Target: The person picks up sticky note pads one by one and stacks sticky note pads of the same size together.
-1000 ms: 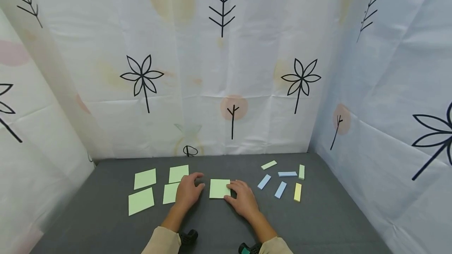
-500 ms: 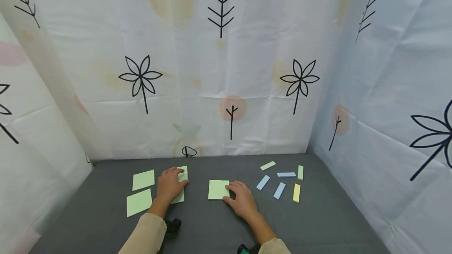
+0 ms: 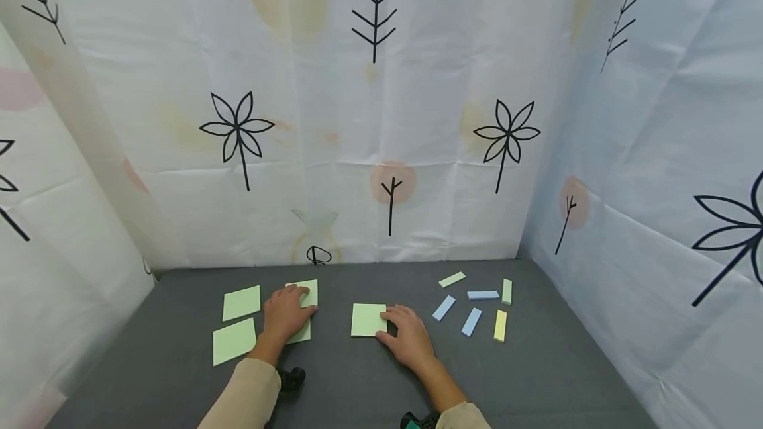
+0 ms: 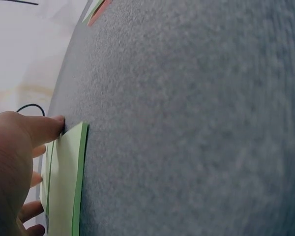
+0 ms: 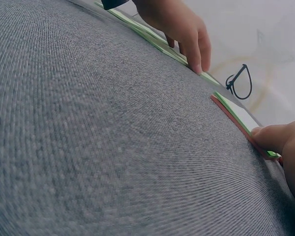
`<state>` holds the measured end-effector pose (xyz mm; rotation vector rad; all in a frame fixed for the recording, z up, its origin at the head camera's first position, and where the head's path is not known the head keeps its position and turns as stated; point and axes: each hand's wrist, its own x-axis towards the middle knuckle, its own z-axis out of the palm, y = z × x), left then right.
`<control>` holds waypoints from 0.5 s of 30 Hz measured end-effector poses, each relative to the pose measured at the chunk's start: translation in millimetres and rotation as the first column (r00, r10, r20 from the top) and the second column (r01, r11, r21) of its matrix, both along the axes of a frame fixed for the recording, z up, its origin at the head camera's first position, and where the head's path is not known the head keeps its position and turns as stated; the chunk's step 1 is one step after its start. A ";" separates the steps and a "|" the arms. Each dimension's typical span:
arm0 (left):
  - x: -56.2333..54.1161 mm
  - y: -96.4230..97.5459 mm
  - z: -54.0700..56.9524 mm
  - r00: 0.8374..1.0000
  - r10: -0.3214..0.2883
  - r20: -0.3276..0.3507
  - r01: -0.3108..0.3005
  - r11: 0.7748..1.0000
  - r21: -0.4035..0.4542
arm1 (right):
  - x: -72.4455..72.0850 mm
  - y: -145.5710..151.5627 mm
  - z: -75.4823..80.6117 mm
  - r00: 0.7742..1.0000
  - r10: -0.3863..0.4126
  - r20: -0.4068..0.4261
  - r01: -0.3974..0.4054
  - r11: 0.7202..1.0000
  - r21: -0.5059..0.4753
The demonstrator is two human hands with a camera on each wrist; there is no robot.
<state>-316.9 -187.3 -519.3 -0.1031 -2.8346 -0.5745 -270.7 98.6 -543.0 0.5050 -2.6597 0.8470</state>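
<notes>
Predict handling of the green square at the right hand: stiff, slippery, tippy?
The green square probably stays fairly stiff: its edges look straight. Lying flat on the gray surface, it likely slides rather than tips. The reddish layer beneath it may shift separately if pushed.

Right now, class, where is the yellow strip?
In the head view, the yellow strip lies right of the right hand, with a blue strip on its left.

Between the left hand [image 3: 287,315] and the central pad [image 3: 367,320], a lane of worktop [image 3: 334,330] is lying free, while the right hand [image 3: 410,336] is blocking the pad's right edge; strips [image 3: 471,322] are cluttering the right, green sheets [image 3: 234,341] are obstructing the left, and a curtain [image 3: 435,118] is walling the back
</notes>
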 end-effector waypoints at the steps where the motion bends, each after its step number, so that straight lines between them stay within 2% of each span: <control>1: -0.2 0.9 -0.4 1.000 -0.002 -0.002 0.002 1.000 -0.004 | 0.0 0.0 0.4 1.000 0.001 0.001 -0.001 1.000 -0.001; 9: -3.4 12.8 -5.4 0.999 -0.032 -0.037 0.031 0.999 -0.034 | 0.9 0.8 1.4 1.000 0.008 -0.006 -0.008 1.000 -0.005; 15: -3.4 24.1 -7.0 0.999 -0.027 -0.035 0.026 0.999 -0.031 | 1.0 0.3 0.5 1.000 0.006 0.003 -0.006 1.000 -0.011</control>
